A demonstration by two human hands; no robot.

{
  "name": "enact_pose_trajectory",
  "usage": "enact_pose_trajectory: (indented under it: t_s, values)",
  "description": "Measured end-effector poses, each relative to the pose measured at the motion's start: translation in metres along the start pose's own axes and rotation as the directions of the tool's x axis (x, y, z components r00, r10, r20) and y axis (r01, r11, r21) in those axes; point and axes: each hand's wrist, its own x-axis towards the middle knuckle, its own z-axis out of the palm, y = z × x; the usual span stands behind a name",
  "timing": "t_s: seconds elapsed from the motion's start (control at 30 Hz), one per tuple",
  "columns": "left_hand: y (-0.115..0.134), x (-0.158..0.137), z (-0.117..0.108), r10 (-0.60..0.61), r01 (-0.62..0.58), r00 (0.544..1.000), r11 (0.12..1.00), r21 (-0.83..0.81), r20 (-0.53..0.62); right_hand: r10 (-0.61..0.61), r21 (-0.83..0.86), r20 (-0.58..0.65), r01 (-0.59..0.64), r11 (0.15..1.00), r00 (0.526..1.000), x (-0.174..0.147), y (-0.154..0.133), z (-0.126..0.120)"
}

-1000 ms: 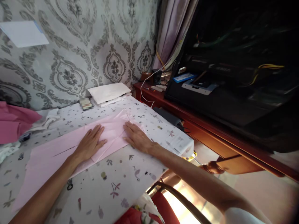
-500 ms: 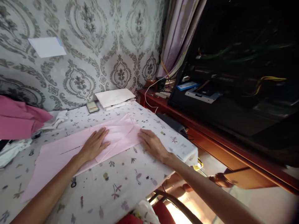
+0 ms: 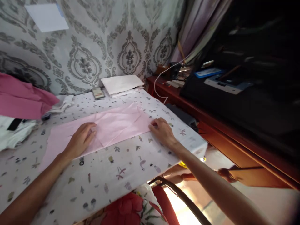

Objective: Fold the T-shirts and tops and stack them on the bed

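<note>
A folded piece of pink cloth [image 3: 117, 123] lies lengthwise across the patterned sheet, with creases running over its right half. My left hand [image 3: 81, 139] rests on the cloth left of its middle, fingers loosely bent and the thumb apart from them. At the cloth's right end, my right hand [image 3: 162, 131] has its fingers curled, with thumb and forefinger closed on the edge. Part of a dark line on the cloth is covered by my left hand.
Darker pink fabric [image 3: 23, 98] and white clothing [image 3: 16, 131] are piled at the left. Folded white cloth [image 3: 123, 84] lies by the wall. A red-brown cabinet [image 3: 225, 137] with a large dark screen [image 3: 257, 84] stands right. A chair [image 3: 171, 193] is below the bed's edge.
My left hand has gone from lying flat to loosely bent, shifting left along the cloth. My right fingers have curled onto the cloth's right edge. The view has tilted down.
</note>
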Motion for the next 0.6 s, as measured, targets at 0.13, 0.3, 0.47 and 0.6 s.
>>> enact_pose_trajectory:
  t_s: [0.13, 0.3, 0.47, 0.6]
  values:
    - [-0.042, -0.03, -0.037, -0.255, 0.258, 0.964, 0.965, 0.038, -0.074, 0.023, 0.066, -0.049, -0.02, 0.998, 0.999, 0.001, -0.002, 0.0]
    - [-0.081, -0.059, -0.06, -0.346, 0.358, 0.931, 0.927, 0.114, -0.114, 0.143, 0.267, -0.042, -0.127, 0.955, 0.989, -0.002, -0.009, -0.002]
    - [-0.089, -0.066, -0.058, -0.29, 0.299, 0.954, 0.928, 0.224, -0.074, 0.152, 0.48, 0.02, -0.143, 0.865, 0.988, -0.003, -0.011, -0.006]
    - [-0.089, -0.063, -0.066, -0.316, 0.307, 0.949, 0.931, 0.197, 0.012, 0.181, 0.566, 0.142, -0.23, 0.792, 0.973, -0.001, -0.007, -0.011]
